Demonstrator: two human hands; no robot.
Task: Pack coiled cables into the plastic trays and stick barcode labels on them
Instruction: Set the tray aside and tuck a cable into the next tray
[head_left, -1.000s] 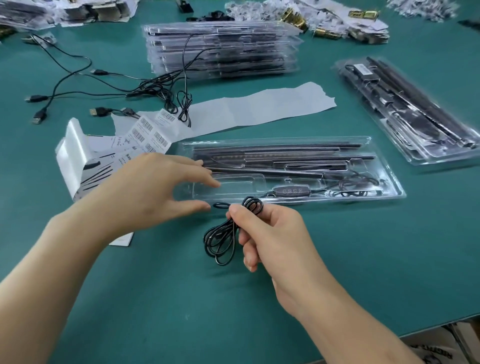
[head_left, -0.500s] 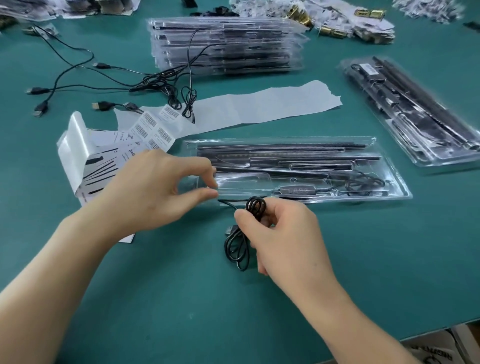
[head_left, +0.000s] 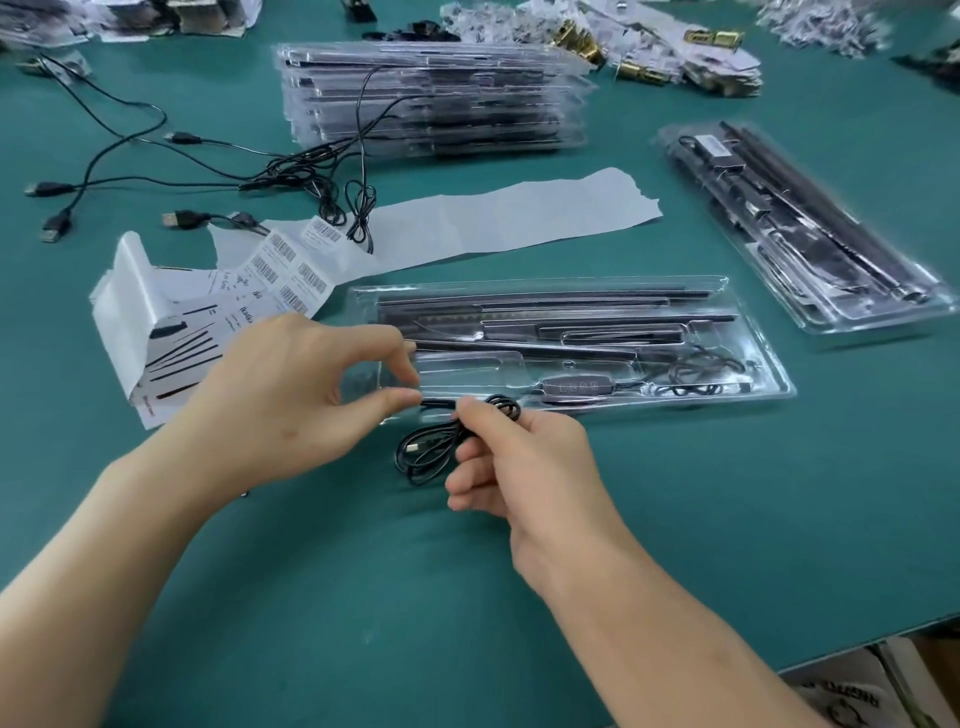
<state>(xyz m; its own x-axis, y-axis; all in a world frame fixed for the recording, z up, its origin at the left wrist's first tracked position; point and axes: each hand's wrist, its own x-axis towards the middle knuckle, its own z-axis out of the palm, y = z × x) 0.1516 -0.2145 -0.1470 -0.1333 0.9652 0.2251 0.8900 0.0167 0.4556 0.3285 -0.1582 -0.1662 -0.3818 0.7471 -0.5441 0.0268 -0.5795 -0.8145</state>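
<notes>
A clear plastic tray (head_left: 769, 387) with black strips and a small controller lies on the green table in front of me. My right hand (head_left: 524, 467) pinches a coiled black cable (head_left: 431, 449) just in front of the tray's near edge; loops hang below my fingers. My left hand (head_left: 291, 405) pinches the cable's free end between thumb and fingers at the tray's left corner. A sheet of barcode labels (head_left: 291, 265) lies left of the tray, partly behind my left hand.
A stack of filled trays (head_left: 436, 98) stands at the back. Another filled tray (head_left: 800, 234) lies at the right. Loose USB cables (head_left: 156, 171) sprawl at the back left. A white backing strip (head_left: 493, 218) lies behind the tray. The table edge (head_left: 857, 644) runs at lower right.
My left hand's fingers have gone from straight to pinching the cable end. My right hand with the coil has lifted slightly toward the tray's near edge.
</notes>
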